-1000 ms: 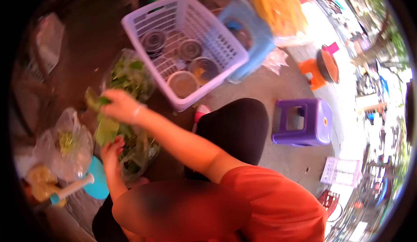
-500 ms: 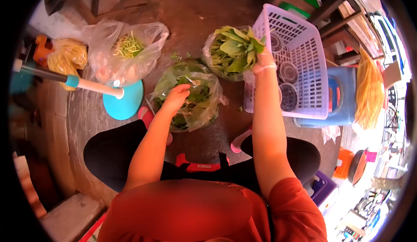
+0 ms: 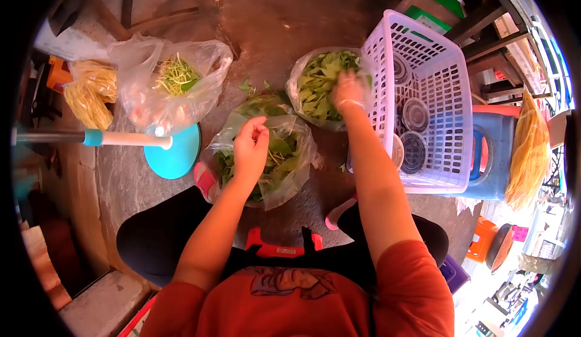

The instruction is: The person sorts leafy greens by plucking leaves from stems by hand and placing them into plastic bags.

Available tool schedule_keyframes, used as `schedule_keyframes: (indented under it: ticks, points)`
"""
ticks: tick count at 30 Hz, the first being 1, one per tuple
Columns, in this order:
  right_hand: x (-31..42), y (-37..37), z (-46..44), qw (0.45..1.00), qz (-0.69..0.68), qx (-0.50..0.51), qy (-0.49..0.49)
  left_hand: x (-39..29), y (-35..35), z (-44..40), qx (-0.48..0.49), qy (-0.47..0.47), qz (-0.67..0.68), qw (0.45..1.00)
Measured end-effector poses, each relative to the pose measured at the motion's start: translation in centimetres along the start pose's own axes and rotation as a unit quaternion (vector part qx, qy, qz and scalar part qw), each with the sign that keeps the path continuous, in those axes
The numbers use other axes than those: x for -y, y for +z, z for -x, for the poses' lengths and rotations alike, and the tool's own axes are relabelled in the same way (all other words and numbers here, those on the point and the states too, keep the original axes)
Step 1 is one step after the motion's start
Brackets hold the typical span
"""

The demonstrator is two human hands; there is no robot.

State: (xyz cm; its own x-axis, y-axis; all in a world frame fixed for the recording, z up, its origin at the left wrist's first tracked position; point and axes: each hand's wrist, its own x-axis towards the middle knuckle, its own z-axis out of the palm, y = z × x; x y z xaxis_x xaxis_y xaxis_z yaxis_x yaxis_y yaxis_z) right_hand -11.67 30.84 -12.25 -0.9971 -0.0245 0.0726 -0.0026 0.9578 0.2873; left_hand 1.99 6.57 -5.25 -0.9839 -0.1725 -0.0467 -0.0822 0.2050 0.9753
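Note:
My left hand (image 3: pixel 253 149) is above a clear plastic bag of leafy greens (image 3: pixel 279 162) on the floor between my feet. Its fingers are curled in with the thumb against them, and whatever they may hold is hidden. Farther out, my right hand (image 3: pixel 350 93) rests at the leaves of a second clear bag (image 3: pixel 311 89), beside the basket. Motion smears its fingers, so their grip does not show. Broad green leaves fill this second bag. A few loose leaf bits (image 3: pixel 247 87) lie between the bags.
A lilac plastic basket (image 3: pixel 431 182) with several round clear lids stands right, by a blue container (image 3: pixel 493 149). At left are a bag with cut stems (image 3: pixel 181 73), a turquoise disc (image 3: pixel 172 155) with a pole, and a yellow bag (image 3: pixel 91 98).
My right hand has moved down from the basket's edge onto the second bag; the large leaf bunch it held now lies among the leaves. My left hand's fingers have turned upward and curled.

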Motion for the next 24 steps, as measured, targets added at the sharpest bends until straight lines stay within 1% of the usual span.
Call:
schedule_keyframes:
  ticks: [1, 3, 4, 5, 7, 8, 11, 14, 15, 17, 19, 21, 22, 24]
  points:
    - [0.9, -0.4, 0.2, 0.995, 0.002, 0.098, -0.026, -0.5, 0.6, -0.2, -0.019, 0.035, 0.007, 0.999]
    - [1.0, 1.8, -1.1, 0.971, -0.024, 0.235, -0.043, -1.5, 1.1, -0.5, -0.005, 0.044, -0.027, 0.999]
    - [1.0, 2.6, -1.7, 0.957, -0.04, 0.284, -0.038, -1.8, 1.0, -0.7, 0.003, 0.049, -0.045, 0.998]
    - [1.0, 2.8, -2.3, 0.941, -0.055, 0.333, -0.031, -1.4, 0.8, -0.9, 0.025, 0.034, -0.039, 0.998]
    - [-0.2, -0.9, -3.3, 0.916, -0.082, 0.393, 0.008, 0.7, 0.6, -1.1, 0.066, 0.003, -0.021, 0.998]
    - [-0.8, -1.7, -4.0, 0.912, -0.12, 0.392, 0.0, 2.1, 0.2, -1.2, 0.08, -0.049, -0.01, 0.996]
    - [-2.0, -3.7, -5.6, 0.892, -0.225, 0.391, -0.031, 0.7, 0.0, -1.0, 0.064, -0.189, 0.117, 0.973]
    - [-3.1, -10.4, -4.1, 0.934, -0.223, 0.279, -0.03, 1.2, -0.2, -1.0, 0.062, -0.152, 0.137, 0.977]
    - [-3.4, -10.5, -4.1, 0.924, -0.245, 0.291, -0.042, 1.2, -0.4, -1.0, 0.061, -0.141, 0.14, 0.978]
    - [-4.7, -10.7, -4.9, 0.903, -0.291, 0.311, -0.063, 0.9, -0.8, -0.8, 0.062, -0.15, 0.17, 0.972]
    - [-5.3, -11.1, -4.9, 0.9, -0.344, 0.261, -0.058, 0.6, -1.1, -0.5, 0.058, -0.163, 0.2, 0.964]
    - [-5.0, -13.4, -3.8, 0.892, -0.396, 0.212, -0.053, -0.2, -1.3, -0.1, 0.045, -0.205, 0.218, 0.953]
    - [-4.9, -14.5, -2.9, 0.904, -0.381, 0.189, -0.054, -0.5, -1.4, 0.1, 0.039, -0.226, 0.227, 0.946]
    - [-5.3, -16.1, -1.8, 0.934, -0.281, 0.137, -0.173, -0.3, -1.5, 0.3, 0.044, -0.243, 0.278, 0.928]
